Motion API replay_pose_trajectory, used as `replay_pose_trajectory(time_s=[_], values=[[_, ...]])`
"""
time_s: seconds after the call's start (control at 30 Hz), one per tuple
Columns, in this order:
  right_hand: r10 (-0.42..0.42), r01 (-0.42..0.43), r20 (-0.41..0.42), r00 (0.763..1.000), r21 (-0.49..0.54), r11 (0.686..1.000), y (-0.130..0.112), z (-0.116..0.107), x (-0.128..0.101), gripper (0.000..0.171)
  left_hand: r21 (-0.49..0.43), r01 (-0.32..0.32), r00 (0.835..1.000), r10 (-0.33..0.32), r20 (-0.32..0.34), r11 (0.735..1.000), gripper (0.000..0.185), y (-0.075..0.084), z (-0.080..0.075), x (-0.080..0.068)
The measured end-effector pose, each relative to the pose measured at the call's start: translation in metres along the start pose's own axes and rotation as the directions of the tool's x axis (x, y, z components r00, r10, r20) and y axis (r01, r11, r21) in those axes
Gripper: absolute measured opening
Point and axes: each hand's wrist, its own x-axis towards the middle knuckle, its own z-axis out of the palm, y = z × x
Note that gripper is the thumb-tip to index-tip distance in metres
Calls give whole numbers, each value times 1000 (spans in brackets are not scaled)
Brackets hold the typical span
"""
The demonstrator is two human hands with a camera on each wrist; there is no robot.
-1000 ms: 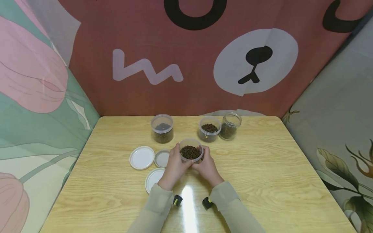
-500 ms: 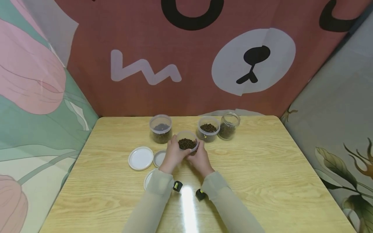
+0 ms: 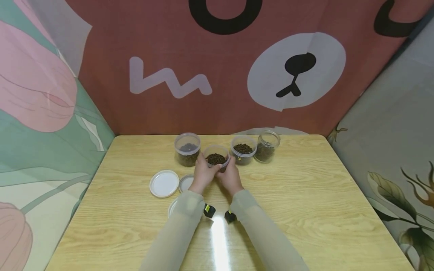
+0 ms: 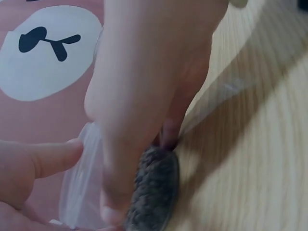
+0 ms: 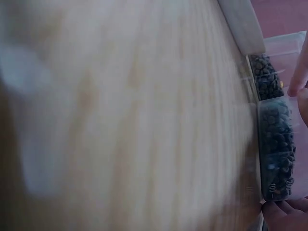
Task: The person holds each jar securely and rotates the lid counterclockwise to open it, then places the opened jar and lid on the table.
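A clear plastic tub point(image 3: 217, 149) holds brown pellets point(image 3: 216, 159) and sits between two other tubs toward the back of the table. My left hand point(image 3: 204, 175) grips it from the left, thumb at the near rim. From the right, my right hand point(image 3: 230, 176) holds its side, its fingers partly hidden. The left wrist view shows the pellets point(image 4: 153, 192) through the tub wall beside the fingers. Printed measuring marks show on the tub point(image 5: 276, 154) in the right wrist view, low against the tabletop.
A pellet-filled tub point(image 3: 187, 153) stands left, another point(image 3: 243, 151) right, beside a glass jar point(image 3: 266, 150). Front left lie a white lid point(image 3: 164, 183), a smaller lid point(image 3: 185, 183) and a third lid point(image 3: 171, 207) partly under my left sleeve. A printed backdrop point(image 3: 162, 113) rises behind the table.
Both hands have carried the tub away from me and slightly left, into the gap between the left tub and the right tub. The other containers and lids have stayed put.
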Motion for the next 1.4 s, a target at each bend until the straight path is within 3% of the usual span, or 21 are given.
replay_pose_trajectory(time_s=[0.23, 0.63, 0.9, 1.4], values=[[-23, 23, -27, 999, -12, 1000, 0, 4, 15, 78, -88, 21, 998, -26, -62, 996, 87, -2, 8, 8], [-33, 29, -65, 997, -47, 998, 4, 10, 24, 87, -171, 47, 993, -66, -102, 984, 80, -7, 16, 20], [-40, 35, -86, 995, -59, 998, 3, 11, 28, 89, -148, 59, 989, -78, -124, 987, 82, -7, 21, 28], [-4, -12, -155, 988, -103, 995, -3, 9, 23, 82, -168, 11, 992, -33, -125, 986, 79, -8, 25, 33]])
